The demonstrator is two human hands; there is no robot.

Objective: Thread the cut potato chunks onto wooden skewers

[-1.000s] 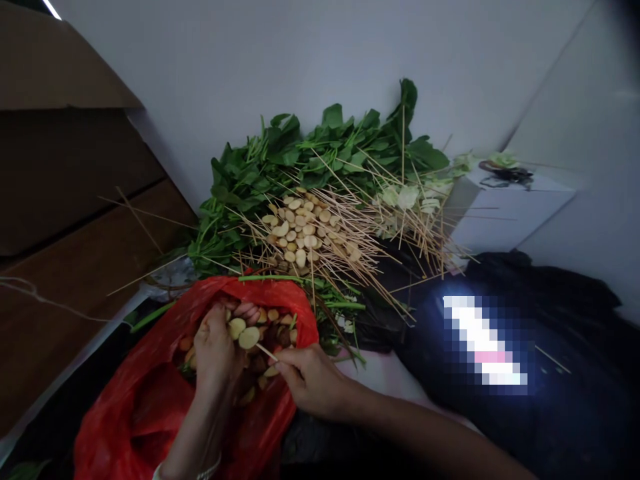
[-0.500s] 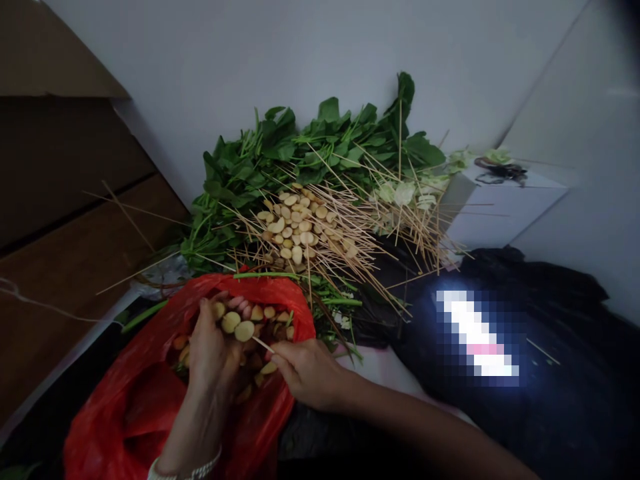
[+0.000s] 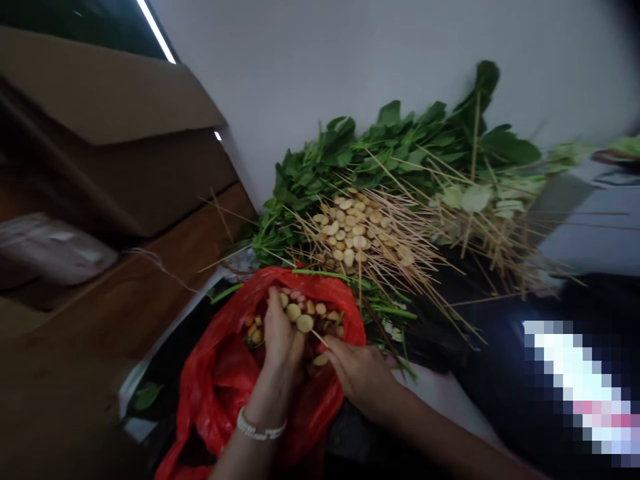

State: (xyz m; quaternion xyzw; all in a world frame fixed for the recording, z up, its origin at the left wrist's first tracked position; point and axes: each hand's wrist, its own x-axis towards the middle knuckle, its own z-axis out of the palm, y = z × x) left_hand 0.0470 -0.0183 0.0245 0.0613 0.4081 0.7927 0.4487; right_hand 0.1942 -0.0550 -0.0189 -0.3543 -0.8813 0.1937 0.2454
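My left hand [image 3: 281,340], wearing a pale bracelet, is inside the mouth of a red plastic bag [image 3: 213,373]. Its fingers are curled around several round, pale potato slices [image 3: 305,324] lined up on a thin wooden skewer [image 3: 321,338]. My right hand [image 3: 357,370] pinches the bare end of that skewer from the right, at the bag's rim. More cut potato pieces [image 3: 321,361] lie loose in the bag beneath my hands. The fingertips of my left hand are partly hidden behind the slices.
Behind the bag lies a pile of skewered slices [image 3: 350,230], sticks fanning right. Green leafy stems [image 3: 325,157] rest against the wall. Skewered pale leaves [image 3: 475,199] lie to the right. A cardboard box [image 3: 150,173] and a clear plastic package [image 3: 55,250] stand left.
The view has swung left, so everything sits further right and more of the cardboard box shows. My hands keep nearly the same hold on the skewer and slices.
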